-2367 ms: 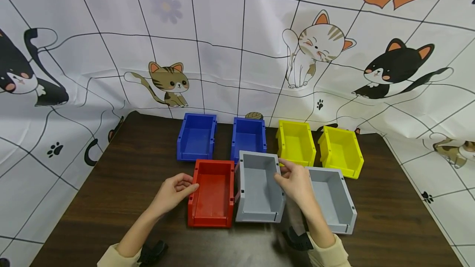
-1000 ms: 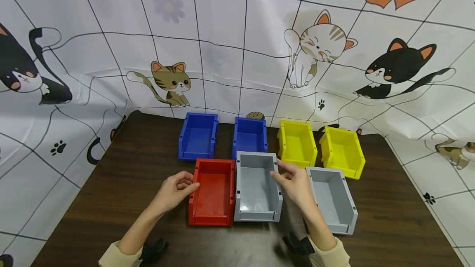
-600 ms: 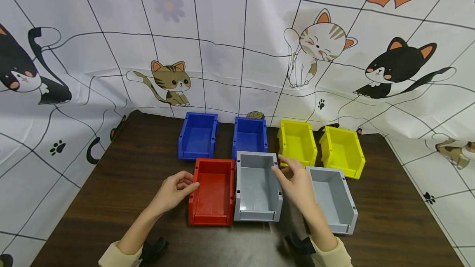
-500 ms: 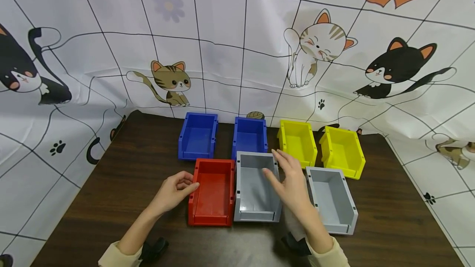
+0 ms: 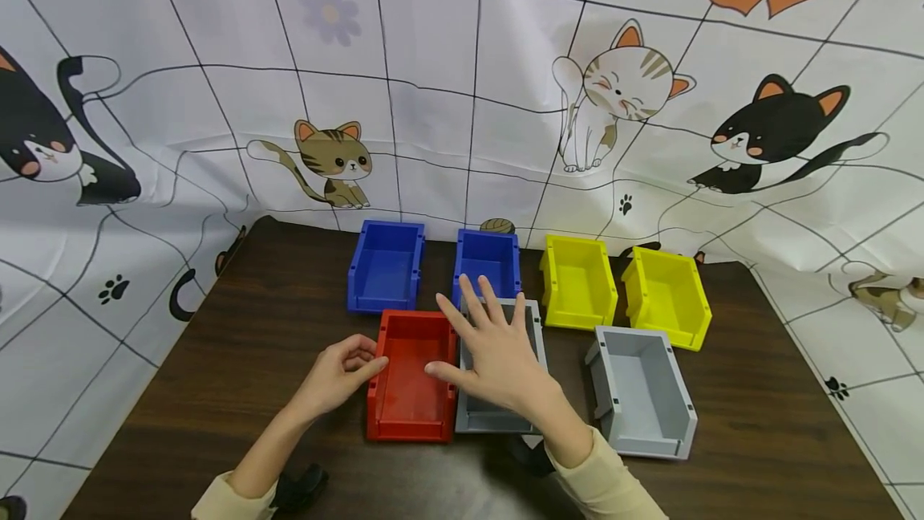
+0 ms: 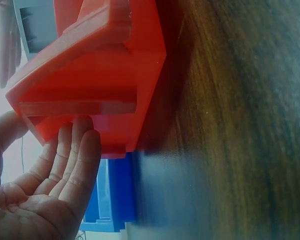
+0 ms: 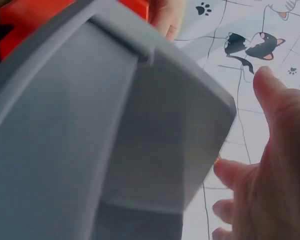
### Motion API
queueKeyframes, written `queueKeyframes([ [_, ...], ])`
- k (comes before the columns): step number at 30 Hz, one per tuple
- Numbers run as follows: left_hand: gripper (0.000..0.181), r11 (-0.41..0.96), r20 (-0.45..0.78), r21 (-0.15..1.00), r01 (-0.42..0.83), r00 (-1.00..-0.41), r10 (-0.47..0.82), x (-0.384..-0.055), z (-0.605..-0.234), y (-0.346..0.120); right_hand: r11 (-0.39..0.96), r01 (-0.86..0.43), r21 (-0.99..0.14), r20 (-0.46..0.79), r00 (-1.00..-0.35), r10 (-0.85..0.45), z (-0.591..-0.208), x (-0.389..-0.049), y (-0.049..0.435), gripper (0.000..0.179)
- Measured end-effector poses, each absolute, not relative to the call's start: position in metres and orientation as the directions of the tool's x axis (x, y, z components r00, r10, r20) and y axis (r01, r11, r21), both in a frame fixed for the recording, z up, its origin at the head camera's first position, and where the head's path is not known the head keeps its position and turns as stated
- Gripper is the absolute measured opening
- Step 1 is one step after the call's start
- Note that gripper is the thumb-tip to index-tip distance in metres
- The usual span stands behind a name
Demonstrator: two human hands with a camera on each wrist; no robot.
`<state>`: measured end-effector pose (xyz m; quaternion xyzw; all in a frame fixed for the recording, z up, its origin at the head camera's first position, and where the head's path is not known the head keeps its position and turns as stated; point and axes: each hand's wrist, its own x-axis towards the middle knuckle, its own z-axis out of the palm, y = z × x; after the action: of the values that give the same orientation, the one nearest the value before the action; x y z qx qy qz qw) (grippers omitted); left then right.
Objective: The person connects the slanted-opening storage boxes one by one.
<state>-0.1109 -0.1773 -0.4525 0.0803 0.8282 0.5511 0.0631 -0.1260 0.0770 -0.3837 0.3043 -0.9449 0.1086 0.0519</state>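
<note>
My left hand (image 5: 335, 375) holds the left wall of a red plastic bin (image 5: 410, 430), thumb over the rim and fingers against the outside, as the left wrist view shows with the hand (image 6: 55, 185) at the red wall (image 6: 145, 75). Right beside the red bin stands a grey bin (image 5: 498, 422). Above it my right hand (image 5: 498, 355) is spread, back upward, hiding much of its inside; the thumb overlaps the red bin. In the right wrist view the fingers of that hand (image 7: 260, 175) are apart from the grey bin (image 7: 155, 115).
Two blue bins (image 5: 386, 267) (image 5: 487, 251) and two yellow bins (image 5: 580, 283) (image 5: 666, 295) line the back of the dark wooden table (image 5: 238, 327). A second grey bin (image 5: 646, 396) stands to the right. Behind hangs a cat-print cloth (image 5: 433, 103).
The grey bin has shifted slightly left, up against the red bin. My right hand has let go of its right wall and moved left over it, fingers spread. The left hand stays put.
</note>
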Motion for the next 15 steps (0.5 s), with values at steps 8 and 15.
queueKeyframes([
  [8,0.024,0.368,-0.024,0.928,0.058,-0.977,0.214,-0.111,-0.456,-0.179,0.801,-0.565,-0.196,0.1,-0.824,-0.557,-0.391,-0.13,0.059,0.084],
  [15,0.024,0.361,-0.017,0.93,0.065,-0.976,0.218,-0.11,-0.453,-0.178,0.803,-0.56,-0.206,0.089,-0.827,-0.554,-0.396,-0.13,0.054,0.083],
])
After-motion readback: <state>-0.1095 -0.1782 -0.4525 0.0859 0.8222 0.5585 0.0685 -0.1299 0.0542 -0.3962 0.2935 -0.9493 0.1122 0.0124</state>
